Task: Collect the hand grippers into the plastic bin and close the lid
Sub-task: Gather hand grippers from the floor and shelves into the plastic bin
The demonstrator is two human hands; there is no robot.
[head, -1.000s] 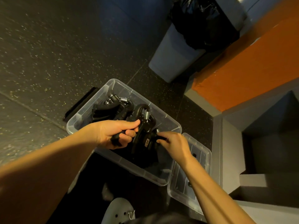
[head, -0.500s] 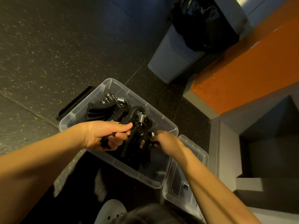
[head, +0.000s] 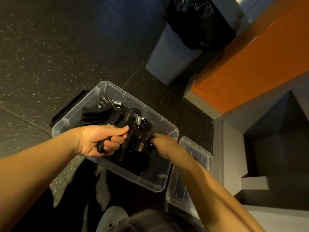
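A black hand gripper [head: 136,138] with a coiled steel spring at its top was held over the open middle of the clear plastic bin [head: 66,126], looped head up and handles angled down toward the person. The left hand [head: 102,141] was clenched round one handle, thumb laid along the top and fingers curled beneath. The right hand [head: 164,145] reached in from the other side, its fingertips against the gripper's lower part. Whether they pinched it or only touched it could not be told, as the spot was dark and hidden behind the back of the hand.

Behind the held tool, more black grippers [head: 98,114] lay piled in the bin's far-left end, their springs and metal ends catching light. The bin stood on a dark speckled floor [head: 50,47]. The clear plastic lid [head: 203,156] lay off the bin, on the floor just beside its right wall and partly under the right forearm. A flat black strip [head: 70,108] lay along the bin's far-left side.

Farther off stood a grey waste bin [head: 167,67] lined with a black bag [head: 200,24], next to an orange wall panel [head: 259,64]. Grey steps [head: 267,156] lay to the right. At the bottom edge — a pale perforated clog [head: 110,218].
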